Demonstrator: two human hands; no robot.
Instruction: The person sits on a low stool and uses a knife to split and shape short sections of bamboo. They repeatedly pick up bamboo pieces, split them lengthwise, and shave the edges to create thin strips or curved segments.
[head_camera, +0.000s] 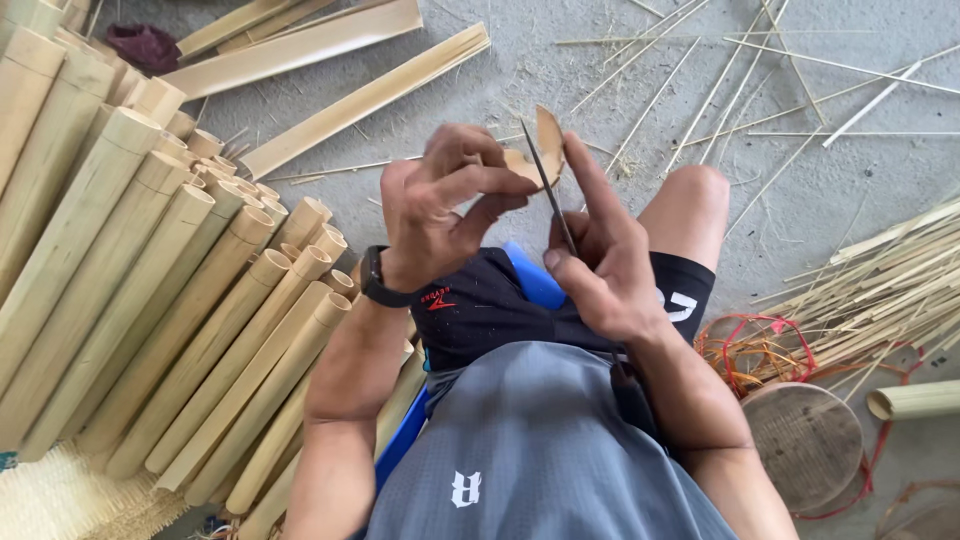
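My left hand (440, 205) pinches a small curved piece of bamboo (540, 145), held up in front of me over my knees. My right hand (600, 255) grips a thin dark knife blade (552, 190), its tip set against the bamboo piece and my index finger stretched along it. A black watch (378, 280) sits on my left wrist. I am seated on something blue (535, 280), in a grey shirt and black shorts.
A big stack of bamboo poles (150, 290) lies to my left. Split bamboo slats (330, 60) rest on the concrete floor ahead. Thin bamboo strips (880, 280) pile up on the right, beside a round wooden block (805, 440) and red cord (760, 345).
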